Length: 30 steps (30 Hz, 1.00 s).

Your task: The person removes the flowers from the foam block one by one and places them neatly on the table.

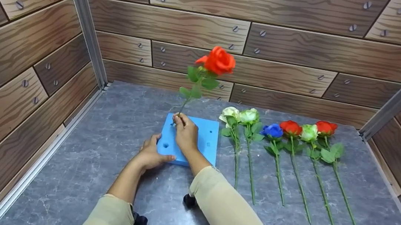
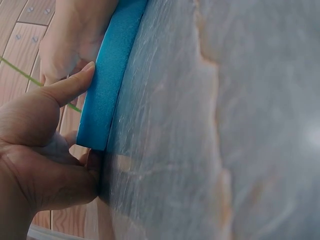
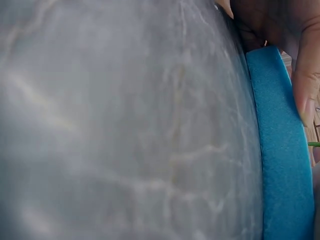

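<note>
A red artificial rose stands nearly upright, leaning right, over a blue foam block. My right hand pinches the lower part of its stem above the block; whether the stem end sits inside a hole is hidden by the fingers. At the block's front left corner, my left hand grips the foam, its thumb on the front edge and its fingers along the left side. The left wrist view shows the thumb of the left hand against the block's edge. Several small holes show in the block's top.
Right of the block, several artificial roses lie in a row on the grey marbled table: white-green ones, a blue one and red ones. Wood-patterned walls enclose the back and sides.
</note>
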Tool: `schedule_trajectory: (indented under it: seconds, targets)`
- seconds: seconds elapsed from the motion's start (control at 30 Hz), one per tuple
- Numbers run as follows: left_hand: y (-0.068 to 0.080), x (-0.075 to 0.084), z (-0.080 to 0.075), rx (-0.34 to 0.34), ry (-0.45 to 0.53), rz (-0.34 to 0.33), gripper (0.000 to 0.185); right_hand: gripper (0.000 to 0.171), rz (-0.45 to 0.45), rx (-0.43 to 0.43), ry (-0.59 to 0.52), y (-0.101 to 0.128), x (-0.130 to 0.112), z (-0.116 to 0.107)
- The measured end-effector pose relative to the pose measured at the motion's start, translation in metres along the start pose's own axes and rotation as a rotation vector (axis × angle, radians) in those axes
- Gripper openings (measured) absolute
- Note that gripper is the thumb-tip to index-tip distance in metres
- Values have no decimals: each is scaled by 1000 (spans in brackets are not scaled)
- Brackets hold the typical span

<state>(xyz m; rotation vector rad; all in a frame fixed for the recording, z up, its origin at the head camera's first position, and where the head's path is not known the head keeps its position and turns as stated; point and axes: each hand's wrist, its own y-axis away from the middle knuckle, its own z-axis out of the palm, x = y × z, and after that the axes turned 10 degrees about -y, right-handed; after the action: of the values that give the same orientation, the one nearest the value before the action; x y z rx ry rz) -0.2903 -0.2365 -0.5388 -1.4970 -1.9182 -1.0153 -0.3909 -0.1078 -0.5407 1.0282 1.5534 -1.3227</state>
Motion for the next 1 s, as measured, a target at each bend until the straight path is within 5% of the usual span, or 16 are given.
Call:
schedule_trajectory:
  seconds: [0.23, 0.47, 1.0]
  targets:
    - [0, -1, 1, 2, -4, -10, 110, 27, 23, 26, -206, 1, 1, -4]
    - [0, 1, -1, -11, -14, -18, 111, 29, 59, 55, -285, 2, -7, -10]
    - [3, 4, -2, -31, -28, -23, 114, 39, 67, -64, -171, 28, -24, -61]
